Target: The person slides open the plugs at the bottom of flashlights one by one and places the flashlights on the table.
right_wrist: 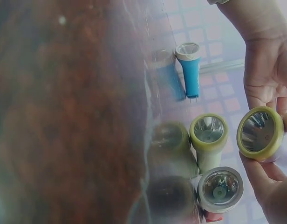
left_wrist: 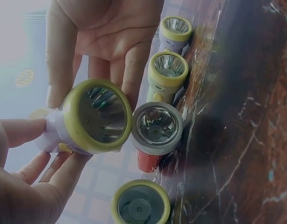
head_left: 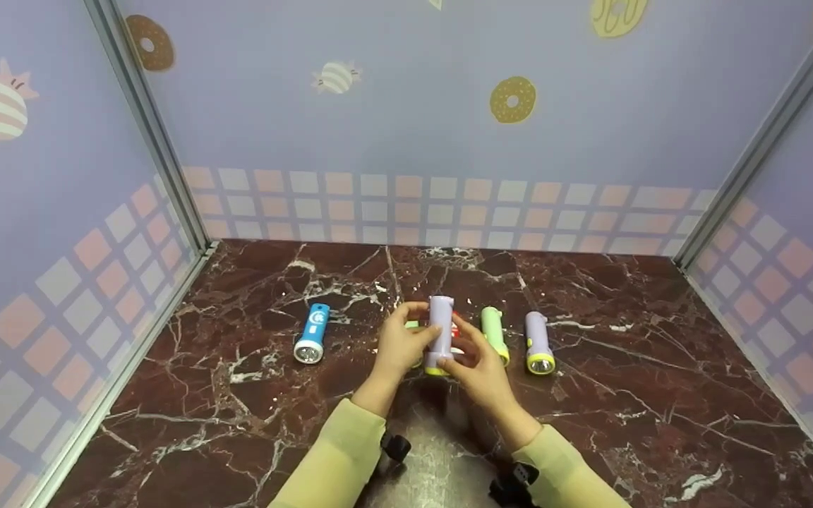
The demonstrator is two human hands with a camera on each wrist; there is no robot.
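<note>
Both hands hold one lilac flashlight with a yellow rim, raised above the table with its lens end toward me. My left hand grips its left side, thumb across the body. From the right, my right hand pinches the body near the yellow head. The left wrist view shows the held flashlight's reflector face-on. Behind the hands, a red flashlight and a green flashlight are mostly hidden; the right wrist view shows the red one's grey-rimmed head and the other's yellow-rimmed head.
A blue flashlight with a white head lies to the left on the dark red marbled table. On the right lie another green flashlight and a second lilac flashlight. Patterned panels enclose the back and sides.
</note>
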